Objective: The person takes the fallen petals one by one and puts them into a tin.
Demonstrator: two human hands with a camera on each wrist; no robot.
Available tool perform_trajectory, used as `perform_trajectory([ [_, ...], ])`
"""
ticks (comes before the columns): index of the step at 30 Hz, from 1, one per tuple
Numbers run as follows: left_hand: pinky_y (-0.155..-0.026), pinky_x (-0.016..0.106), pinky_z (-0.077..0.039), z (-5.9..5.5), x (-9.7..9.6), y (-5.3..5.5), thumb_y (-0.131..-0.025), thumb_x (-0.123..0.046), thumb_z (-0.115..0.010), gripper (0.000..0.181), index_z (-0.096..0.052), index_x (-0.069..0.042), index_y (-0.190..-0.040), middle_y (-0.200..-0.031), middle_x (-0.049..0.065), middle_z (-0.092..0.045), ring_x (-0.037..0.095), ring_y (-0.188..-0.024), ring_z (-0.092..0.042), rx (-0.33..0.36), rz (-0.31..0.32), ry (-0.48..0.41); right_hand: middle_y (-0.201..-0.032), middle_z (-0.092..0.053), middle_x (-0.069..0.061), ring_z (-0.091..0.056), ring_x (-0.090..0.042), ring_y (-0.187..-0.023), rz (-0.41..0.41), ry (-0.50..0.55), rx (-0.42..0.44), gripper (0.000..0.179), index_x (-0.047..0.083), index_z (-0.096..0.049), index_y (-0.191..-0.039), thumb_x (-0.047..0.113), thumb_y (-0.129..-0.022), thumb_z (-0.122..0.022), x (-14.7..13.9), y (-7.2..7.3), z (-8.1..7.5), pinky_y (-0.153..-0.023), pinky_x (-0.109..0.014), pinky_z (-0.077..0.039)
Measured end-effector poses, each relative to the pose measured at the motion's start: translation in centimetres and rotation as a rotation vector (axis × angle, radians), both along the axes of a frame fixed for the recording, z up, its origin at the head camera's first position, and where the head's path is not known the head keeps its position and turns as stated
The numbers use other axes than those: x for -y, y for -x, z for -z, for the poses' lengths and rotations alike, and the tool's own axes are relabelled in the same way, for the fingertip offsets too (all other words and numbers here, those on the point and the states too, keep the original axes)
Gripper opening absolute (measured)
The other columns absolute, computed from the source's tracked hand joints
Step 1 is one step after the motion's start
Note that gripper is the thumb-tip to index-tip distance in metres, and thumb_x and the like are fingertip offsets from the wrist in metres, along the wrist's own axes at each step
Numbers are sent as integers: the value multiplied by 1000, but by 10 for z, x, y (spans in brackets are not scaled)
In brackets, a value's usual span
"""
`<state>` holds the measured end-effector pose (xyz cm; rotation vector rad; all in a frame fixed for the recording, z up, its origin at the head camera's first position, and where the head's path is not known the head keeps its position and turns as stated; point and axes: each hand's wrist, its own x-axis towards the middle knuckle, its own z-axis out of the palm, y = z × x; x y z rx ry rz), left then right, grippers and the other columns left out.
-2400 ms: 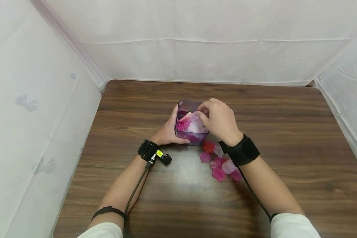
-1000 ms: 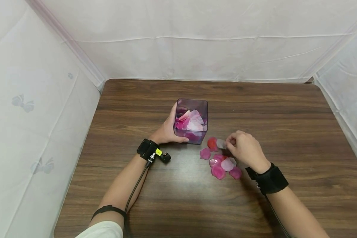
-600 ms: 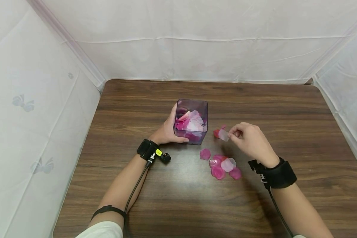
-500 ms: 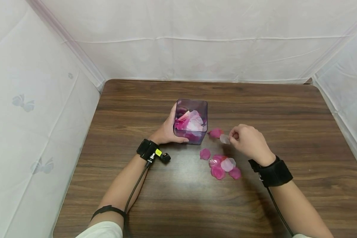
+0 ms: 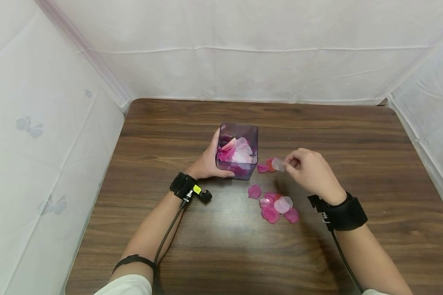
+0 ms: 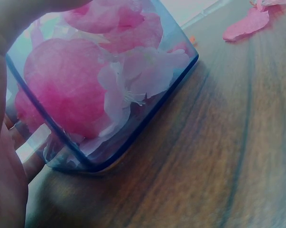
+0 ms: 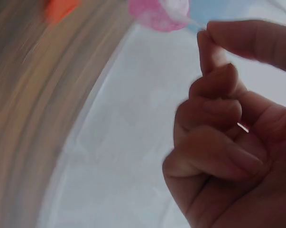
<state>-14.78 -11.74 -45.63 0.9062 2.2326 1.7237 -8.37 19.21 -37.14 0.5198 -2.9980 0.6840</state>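
Observation:
My left hand (image 5: 206,162) grips a see-through purple box (image 5: 240,172) from its left side, thumb along the front. Pink and white flower petals (image 5: 240,151) lie inside it; the left wrist view shows them through the clear wall (image 6: 133,137). My right hand (image 5: 311,171) pinches the edge of a whitish petal (image 5: 278,164) between thumb and forefinger, its other fingers curled. Just left of this petal are a red petal (image 5: 270,165) and a pink petal (image 5: 262,168), close to the box. In the right wrist view a pink petal (image 7: 152,14) shows beyond the fingertips.
Several pink and pale petals (image 5: 270,214) lie in a loose cluster in front of the box, with a single pink petal (image 5: 254,191) at its upper left. All this is on a brown wood-grain table (image 5: 162,135), with white curtains (image 5: 243,73) behind and at the sides.
My right hand has left the box, moved right and toward me to the petals, and lifted a whitish one. Red and pink petals have shifted up from the cluster. The left hand stays put.

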Motion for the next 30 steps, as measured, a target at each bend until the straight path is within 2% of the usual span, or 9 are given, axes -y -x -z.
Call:
perform_trajectory([
  [4,-117,47,-28,0,-1,0,-64,-7,-93,138,6,-11,-160,-153,23,-31,32,-139,-35,10,-4,-1,-79,-60,-4,-51,-16,-66,-16,-42,99,8,7,-71,-83,8,-90,-67,0,2,5,-60,-32,-42],
  [7,-117,47,-29,-1,-2,2,-64,-8,-93,137,6,-12,-160,-152,23,-32,32,-138,-36,16,0,-8,-80,-60,-5,-51,-17,-66,-1,-84,118,9,6,-71,-84,9,-90,-67,-1,3,9,-60,-32,-42],
  [11,-117,47,-29,-1,-2,2,-64,-8,-93,137,5,-11,-160,-150,24,-32,33,-137,-36,3,6,-14,-78,-58,-6,-50,-18,-64,9,-57,36,9,5,-70,-82,8,-90,-68,0,3,4,-59,-33,-41],
  [16,-116,47,-30,-1,-2,1,-65,-9,-93,137,5,-12,-160,-152,24,-31,33,-138,-36,8,3,6,-80,-59,-7,-51,-19,-67,34,16,-91,8,5,-71,-84,8,-91,-68,5,4,-11,-61,-35,-40],
  [22,-116,49,-29,-1,0,1,-64,-7,-93,137,6,-10,-159,-150,25,-32,35,-137,-36,-5,2,-15,-81,-60,-8,-53,-22,-72,40,133,-233,8,3,-72,-88,9,-93,-70,30,13,-25,-67,-36,-42],
  [25,-116,48,-30,1,1,2,-63,-4,-92,137,5,-9,-159,-151,24,-32,34,-136,-37,3,6,-34,-82,-60,-8,-55,-22,-74,4,150,-236,9,3,-73,-90,12,-93,-71,49,22,-29,-68,-36,-44],
  [30,-113,46,-34,3,-1,2,-64,-3,-93,137,5,-10,-159,-149,24,-35,32,-134,-41,11,14,-41,-82,-59,-7,-53,-21,-72,-63,123,-185,11,4,-74,-91,15,-93,-72,81,37,-29,-66,-35,-43],
])
